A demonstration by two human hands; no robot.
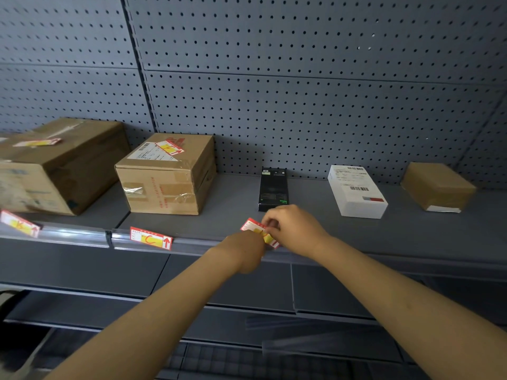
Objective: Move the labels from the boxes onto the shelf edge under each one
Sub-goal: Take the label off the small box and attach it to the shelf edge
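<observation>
Both hands hold one red-and-yellow label [254,228] at the shelf edge [356,255], just below the black box [273,189]. My left hand [247,249] pinches its lower part, my right hand [290,229] its upper right. The hands hide part of the label. Another label [151,238] marked C sits in the edge strip under the middle cardboard box [167,182], and one [19,224] sits under the large left box [55,165]. A label [170,147] lies on top of the middle box, and another [37,143] on the large box.
A white box [356,192] and a small brown box [437,186] stand on the shelf at the right, with no labels visible on them. Grey pegboard [301,78] backs the shelf. Lower shelves [164,305] jut out beneath my arms.
</observation>
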